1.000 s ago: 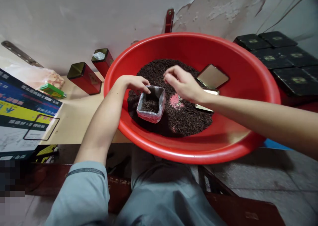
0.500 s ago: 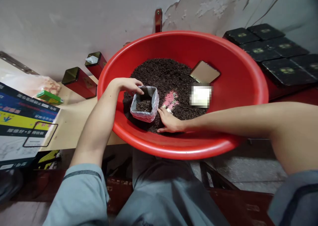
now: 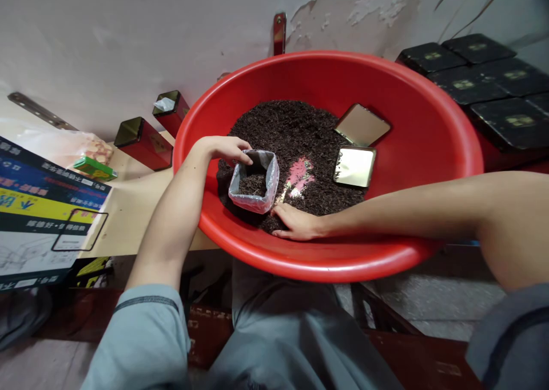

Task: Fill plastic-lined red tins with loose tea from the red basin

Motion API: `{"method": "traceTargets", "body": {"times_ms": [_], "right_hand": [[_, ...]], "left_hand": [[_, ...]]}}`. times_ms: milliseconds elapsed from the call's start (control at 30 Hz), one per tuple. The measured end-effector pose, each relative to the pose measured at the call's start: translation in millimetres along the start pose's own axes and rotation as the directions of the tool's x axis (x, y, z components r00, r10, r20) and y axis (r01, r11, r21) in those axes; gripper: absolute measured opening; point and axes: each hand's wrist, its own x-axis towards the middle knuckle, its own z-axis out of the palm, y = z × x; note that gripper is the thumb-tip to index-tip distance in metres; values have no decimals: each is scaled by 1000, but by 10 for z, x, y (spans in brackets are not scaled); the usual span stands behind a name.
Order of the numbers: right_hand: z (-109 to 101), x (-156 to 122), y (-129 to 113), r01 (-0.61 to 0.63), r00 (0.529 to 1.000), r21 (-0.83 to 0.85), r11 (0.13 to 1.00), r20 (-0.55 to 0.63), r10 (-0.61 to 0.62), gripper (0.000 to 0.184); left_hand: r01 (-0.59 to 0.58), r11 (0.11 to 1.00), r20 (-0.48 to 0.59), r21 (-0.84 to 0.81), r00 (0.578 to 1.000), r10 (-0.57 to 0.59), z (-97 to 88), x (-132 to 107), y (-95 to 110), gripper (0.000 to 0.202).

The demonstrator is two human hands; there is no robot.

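firmly steady the box [image 3: 254, 202], left hand [image 3: 230, 148] pinching its rim; scoop low through leaves [image 3: 291, 124] around the right hand [image 3: 298, 223], grip unclear.

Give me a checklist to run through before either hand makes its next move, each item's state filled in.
1. Left hand on the rim of the plastic-lined container: ok; how firmly it grips, cannot tell.
2. Container mouth open and uncovered: ok.
3. Container filled to the rim: not ok; the dark loose material inside lies below it.
4. Right hand at the dark loose pile in the red basin: ok.
5. Material gathered in the right hand's fingers: cannot tell; the palm side is hidden.
6. Upper flat square and lower flat square clear of both hands: ok.
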Motion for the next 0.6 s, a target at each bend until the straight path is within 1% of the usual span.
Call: {"method": "traceTargets", "body": {"times_ms": [100,167,300,367,467,533,600], "right_hand": [[3,-2,5,37,998,46,998,47,-39,46],[-27,2,-19,23,995,53,998,94,-27,51],[-134,30,-126,-42,979,50,998,200,32,56],[-184,48,-190,-97,966,42,994,244,84,57],[-218,60,-276,-156,948,1,988,281,150,56],[-209,60,-317,-131,956,27,991,269,119,50],[-191,67,-337,-90,967,104,991,249,62,41]], "left_hand": [[5,1000,4,-17,1000,-5,4,14,-1,77],[13,1000,3,-21,1000,-13,8,17,3,76],[17,999,0,-36,1000,-17,12,7,19,75],[18,999,0,-38,1000,-18,10,1,23,75],[13,1000,3,-28,1000,-13,6,-2,17,75],[5,1000,4,-28,1000,-5,7,-2,10,76],[2,999,3,-34,1000,-2,11,-3,7,76]]}}
